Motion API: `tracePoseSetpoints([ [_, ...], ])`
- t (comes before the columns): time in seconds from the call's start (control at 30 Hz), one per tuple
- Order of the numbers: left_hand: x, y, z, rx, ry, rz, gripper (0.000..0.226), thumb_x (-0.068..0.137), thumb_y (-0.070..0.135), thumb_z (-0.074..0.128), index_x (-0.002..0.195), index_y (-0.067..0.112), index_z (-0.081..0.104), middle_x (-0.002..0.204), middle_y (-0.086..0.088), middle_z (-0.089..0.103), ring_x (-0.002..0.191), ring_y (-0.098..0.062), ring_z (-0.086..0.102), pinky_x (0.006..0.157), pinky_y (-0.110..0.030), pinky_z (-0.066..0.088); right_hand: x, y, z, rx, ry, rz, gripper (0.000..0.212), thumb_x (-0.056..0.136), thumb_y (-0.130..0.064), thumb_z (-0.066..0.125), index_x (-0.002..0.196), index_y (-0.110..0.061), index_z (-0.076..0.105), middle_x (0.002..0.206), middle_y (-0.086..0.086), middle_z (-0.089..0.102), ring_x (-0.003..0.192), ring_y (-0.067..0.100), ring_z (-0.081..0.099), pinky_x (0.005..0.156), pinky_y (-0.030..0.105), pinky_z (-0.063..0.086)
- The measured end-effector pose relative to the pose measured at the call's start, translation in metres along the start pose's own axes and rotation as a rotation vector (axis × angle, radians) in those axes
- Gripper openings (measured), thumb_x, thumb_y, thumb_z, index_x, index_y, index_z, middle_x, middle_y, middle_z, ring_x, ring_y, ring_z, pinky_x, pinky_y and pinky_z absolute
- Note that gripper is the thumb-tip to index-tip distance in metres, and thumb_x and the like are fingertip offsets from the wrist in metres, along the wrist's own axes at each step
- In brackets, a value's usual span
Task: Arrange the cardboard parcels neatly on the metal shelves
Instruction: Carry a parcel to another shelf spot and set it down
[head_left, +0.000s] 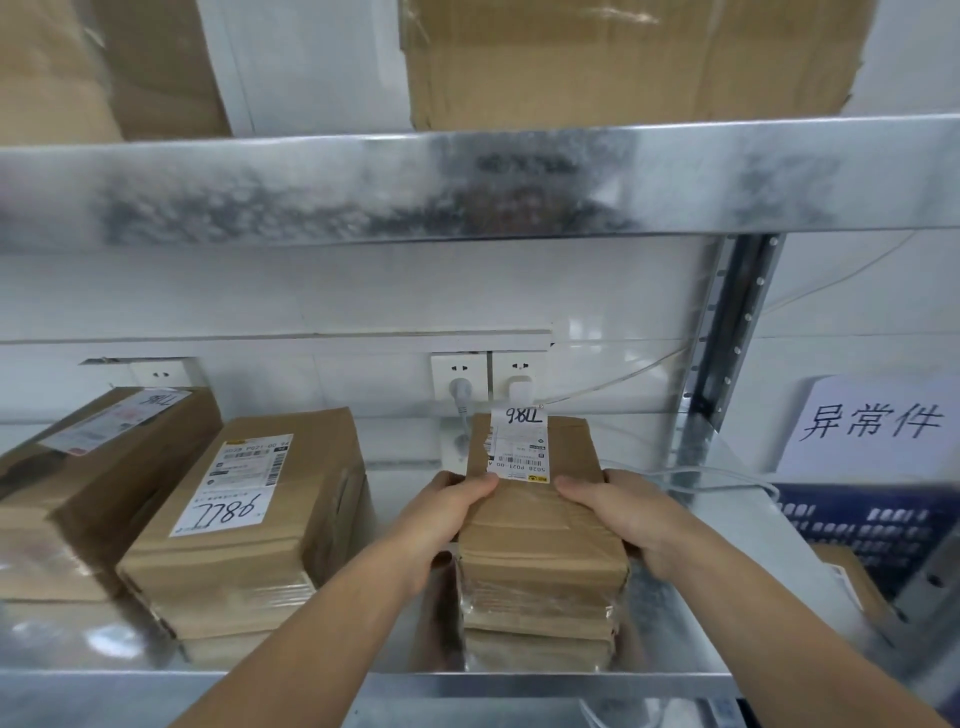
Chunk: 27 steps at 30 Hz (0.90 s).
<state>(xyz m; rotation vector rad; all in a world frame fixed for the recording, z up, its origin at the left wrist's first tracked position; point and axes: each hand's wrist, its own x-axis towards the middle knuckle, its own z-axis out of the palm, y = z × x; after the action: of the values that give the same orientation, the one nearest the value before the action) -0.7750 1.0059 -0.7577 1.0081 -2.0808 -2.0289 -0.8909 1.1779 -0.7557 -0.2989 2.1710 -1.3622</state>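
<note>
Gripping parcel (537, 519) from both sides: left hand (447, 512), right hand (618, 512), thumbs on top, arms outstretched.

Bright even light — glare on the metal shelf (467, 182), edges blurred.

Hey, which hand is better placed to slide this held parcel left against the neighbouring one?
Probably right: the right hand holds the parcel by its right side, ready to push leftward, while the left hand fills the gap toward the neighbouring parcel.
</note>
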Motion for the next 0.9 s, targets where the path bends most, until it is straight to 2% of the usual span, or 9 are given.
tracePoseSetpoints([
  [0.1, -0.005, -0.004, -0.001, -0.151, 0.016, -0.062, 0.052, 0.080, 0.066, 0.068, 0.114, 0.028, 0.071, 0.115, -0.002, 0.075, 0.115, -0.026, 0.066, 0.113, -0.050, 0.041, -0.003, 0.003, -0.003, 0.097, -0.023, 0.018, 0.045, 0.083, -0.042, 0.082, 0.115, -0.012, 0.071, 0.099, 0.003, 0.080, 0.095, 0.023, 0.076, 0.098, 0.044, 0.057],
  [0.2, -0.007, -0.006, -0.003, -0.327, 0.035, -0.082, 0.038, 0.096, 0.051, 0.059, 0.114, 0.021, 0.074, 0.112, -0.008, 0.075, 0.106, -0.029, 0.068, 0.092, -0.044, 0.052, -0.002, 0.008, -0.006, 0.201, -0.058, 0.009, 0.057, 0.075, -0.043, 0.086, 0.119, -0.012, 0.068, 0.103, 0.006, 0.080, 0.098, 0.027, 0.076, 0.100, 0.049, 0.056],
  [0.27, -0.009, -0.006, -0.003, -0.388, 0.058, -0.085, 0.033, 0.101, 0.043, 0.057, 0.116, 0.016, 0.069, 0.117, -0.009, 0.071, 0.108, -0.030, 0.066, 0.077, -0.039, 0.051, -0.005, 0.009, -0.007, 0.287, -0.068, -0.005, 0.046, 0.086, -0.034, 0.081, 0.122, -0.010, 0.066, 0.105, 0.008, 0.079, 0.099, 0.028, 0.076, 0.098, 0.048, 0.057],
  [0.37, -0.009, -0.006, -0.005, -0.418, 0.117, -0.103, 0.025, 0.104, 0.030, 0.054, 0.113, 0.009, 0.064, 0.116, -0.014, 0.066, 0.106, -0.033, 0.065, 0.071, -0.038, 0.051, -0.006, 0.009, -0.009, 0.443, -0.072, -0.006, 0.030, 0.096, -0.022, 0.071, 0.121, -0.008, 0.064, 0.105, 0.012, 0.079, 0.097, 0.029, 0.075, 0.083, 0.041, 0.060],
  [0.43, -0.009, -0.005, -0.007, -0.410, 0.088, -0.134, 0.031, 0.105, 0.030, 0.053, 0.107, 0.004, 0.069, 0.100, -0.016, 0.072, 0.088, -0.034, 0.069, 0.072, -0.040, 0.056, -0.010, 0.007, -0.010, 0.528, -0.091, -0.015, 0.024, 0.099, -0.020, 0.066, 0.120, -0.009, 0.063, 0.105, 0.012, 0.079, 0.093, 0.027, 0.075, 0.075, 0.037, 0.060],
  [0.57, -0.008, -0.005, -0.006, -0.424, -0.014, -0.140, 0.041, 0.106, 0.035, 0.048, 0.115, 0.005, 0.075, 0.110, -0.018, 0.076, 0.097, -0.035, 0.074, 0.086, -0.043, 0.058, -0.014, 0.005, -0.008, 0.577, -0.096, -0.037, 0.025, 0.101, -0.021, 0.063, 0.124, -0.012, 0.061, 0.107, 0.010, 0.079, 0.093, 0.025, 0.076, 0.074, 0.036, 0.059],
  [0.77, -0.010, 0.003, -0.011, -0.304, 0.013, -0.051, 0.031, 0.107, 0.030, 0.048, 0.109, 0.010, 0.072, 0.087, -0.009, 0.077, 0.073, -0.025, 0.071, 0.069, -0.033, 0.055, -0.016, 0.002, -0.008, 0.604, -0.094, -0.077, 0.034, 0.100, -0.019, 0.064, 0.133, -0.014, 0.059, 0.112, 0.009, 0.078, 0.100, 0.027, 0.075, 0.079, 0.038, 0.059],
  [0.83, -0.009, 0.003, -0.011, -0.197, 0.048, 0.029, 0.022, 0.105, 0.025, 0.050, 0.117, 0.020, 0.068, 0.089, -0.003, 0.075, 0.080, -0.022, 0.068, 0.073, -0.031, 0.052, -0.017, 0.001, -0.009, 0.599, -0.092, -0.103, 0.040, 0.098, -0.017, 0.066, 0.137, -0.019, 0.057, 0.113, 0.008, 0.078, 0.101, 0.027, 0.076, 0.080, 0.038, 0.060],
  [0.9, -0.009, 0.003, -0.011, -0.135, 0.094, 0.107, 0.024, 0.104, 0.021, 0.050, 0.121, 0.028, 0.067, 0.104, -0.003, 0.076, 0.097, -0.024, 0.069, 0.083, -0.035, 0.052, -0.018, -0.001, -0.009, 0.589, -0.089, -0.139, 0.046, 0.097, -0.016, 0.068, 0.140, -0.024, 0.056, 0.115, 0.006, 0.077, 0.103, 0.027, 0.075, 0.082, 0.040, 0.060],
])
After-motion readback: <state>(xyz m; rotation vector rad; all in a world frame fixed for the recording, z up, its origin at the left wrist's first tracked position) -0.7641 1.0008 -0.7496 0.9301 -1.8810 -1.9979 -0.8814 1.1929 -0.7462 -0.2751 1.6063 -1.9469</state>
